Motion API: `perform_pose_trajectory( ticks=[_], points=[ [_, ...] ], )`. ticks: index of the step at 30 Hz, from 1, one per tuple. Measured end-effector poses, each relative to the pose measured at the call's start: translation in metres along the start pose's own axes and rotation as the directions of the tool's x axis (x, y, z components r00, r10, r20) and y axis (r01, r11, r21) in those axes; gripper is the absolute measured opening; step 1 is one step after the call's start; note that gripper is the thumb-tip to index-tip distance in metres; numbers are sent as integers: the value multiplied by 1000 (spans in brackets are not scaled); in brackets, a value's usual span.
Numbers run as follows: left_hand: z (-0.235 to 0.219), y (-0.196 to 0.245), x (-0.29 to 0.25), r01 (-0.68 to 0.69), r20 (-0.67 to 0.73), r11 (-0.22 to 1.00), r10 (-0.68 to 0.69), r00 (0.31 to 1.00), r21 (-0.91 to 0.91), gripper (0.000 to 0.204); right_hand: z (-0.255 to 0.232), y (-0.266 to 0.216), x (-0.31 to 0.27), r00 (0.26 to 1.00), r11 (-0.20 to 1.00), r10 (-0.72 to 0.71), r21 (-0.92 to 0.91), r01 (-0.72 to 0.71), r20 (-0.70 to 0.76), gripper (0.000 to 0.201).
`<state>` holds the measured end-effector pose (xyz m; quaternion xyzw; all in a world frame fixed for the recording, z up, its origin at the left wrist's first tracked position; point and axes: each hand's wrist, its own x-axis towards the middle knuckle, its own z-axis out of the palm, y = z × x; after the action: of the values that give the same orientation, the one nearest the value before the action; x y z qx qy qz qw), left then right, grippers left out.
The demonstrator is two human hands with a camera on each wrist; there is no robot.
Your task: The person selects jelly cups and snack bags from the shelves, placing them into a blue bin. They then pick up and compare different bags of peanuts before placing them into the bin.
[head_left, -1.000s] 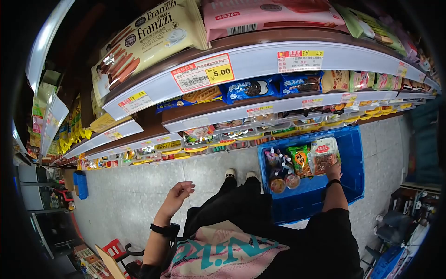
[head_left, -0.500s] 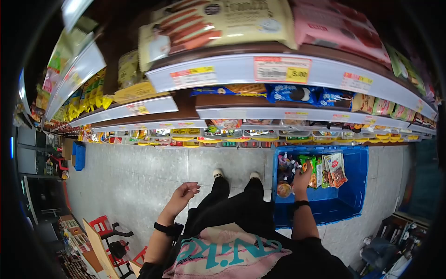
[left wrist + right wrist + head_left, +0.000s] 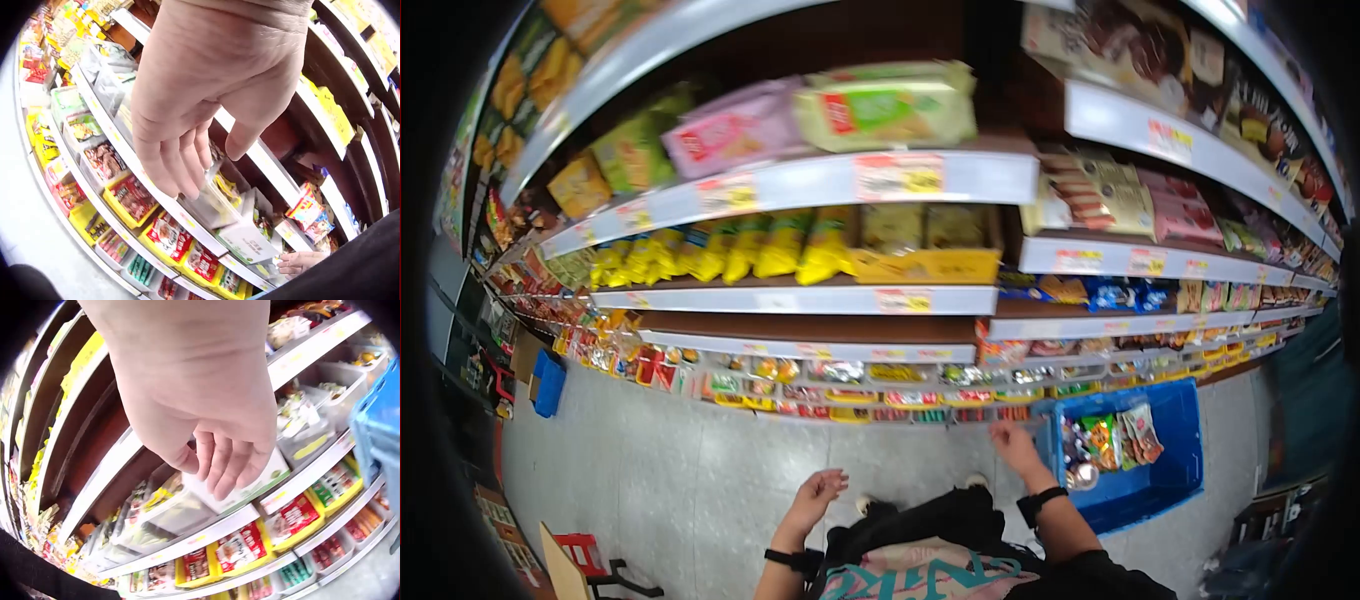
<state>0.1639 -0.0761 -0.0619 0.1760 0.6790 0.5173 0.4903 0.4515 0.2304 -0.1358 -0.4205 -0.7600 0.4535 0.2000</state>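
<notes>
My left hand (image 3: 818, 497) hovers over the floor in front of the shelves, its fingers loosely curled around nothing. In the left wrist view the left hand (image 3: 215, 94) overlaps the lower snack bins. Just left of the blue crate, my right hand (image 3: 1015, 448) hangs with relaxed fingers and holds nothing. The right wrist view has the right hand (image 3: 200, 406) in front of a white box (image 3: 250, 484) on a low shelf. Inside the blue crate (image 3: 1145, 510) lie a green and orange snack bag (image 3: 1102, 443), a pale packet (image 3: 1142, 432) and a round tub (image 3: 1083, 475).
Shelves (image 3: 800, 300) of packaged snacks curve across the front, with yellow bags (image 3: 780, 245) on a middle level. Low down stand yellow bins (image 3: 237, 550) of red packets. Another blue crate (image 3: 548, 385) is at far left, a red and black cart (image 3: 585, 555) at lower left.
My right hand has come out of the blue crate, leftward, with nothing in it. The head view has swung left, bringing more shelves into sight. The left hand keeps its loose pose.
</notes>
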Motion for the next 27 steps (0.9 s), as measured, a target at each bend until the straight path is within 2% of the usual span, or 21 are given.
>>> perform_pose_trajectory(
  ticks=[3, 5, 6, 8, 9, 11, 12, 14, 17, 19, 23, 27],
  points=[
    [-56, -8, -23, -33, -86, 999, 33, 996, 0, 34, 84, -31, 7, 983, 998, -49, 35, 44, 175, 19],
    [-88, -14, -40, -53, -156, 998, 50, 987, -16, 35, 123, -82, 11, 916, 987, -158, 87, 135, 369, 22],
    [-104, -22, -48, -32, -190, 998, 21, 981, -52, 35, 143, -98, 14, 921, 986, -164, 90, 141, 353, 22],
    [-126, -21, -67, -9, -269, 994, -21, 963, -110, 33, 186, -128, 21, 798, 965, -260, 113, 237, 544, 26],
    [-141, -33, -70, -14, -270, 994, -15, 963, -105, 33, 200, -151, 23, 799, 964, -265, 117, 241, 540, 26],
    [-166, -58, -74, -38, -348, 982, -29, 937, -184, 31, 216, -204, 29, 690, 941, -280, 46, 337, 667, 28],
    [-177, -62, -74, -35, -356, 980, -38, 934, -196, 31, 230, -215, 35, 681, 940, -276, 43, 338, 679, 28],
    [-194, -73, -81, -47, -400, 975, -44, 915, -215, 31, 257, -228, 45, 613, 938, -276, 66, 342, 740, 28],
    [-211, -63, -88, -51, -432, 968, -62, 900, -246, 31, 287, -242, 57, 540, 920, -287, 71, 385, 791, 28],
    [-225, -58, -85, -44, -451, 964, -82, 889, -262, 31, 304, -247, 66, 529, 902, -286, 37, 431, 799, 28],
    [-255, -30, -78, 25, -458, 963, -151, 876, -269, 34, 334, -246, 85, 537, 901, -296, 43, 432, 790, 28],
    [-291, -9, -53, 79, -402, 966, -176, 898, -247, 35, 350, -269, 105, 629, 945, -266, 69, 319, 731, 28]
  ],
)
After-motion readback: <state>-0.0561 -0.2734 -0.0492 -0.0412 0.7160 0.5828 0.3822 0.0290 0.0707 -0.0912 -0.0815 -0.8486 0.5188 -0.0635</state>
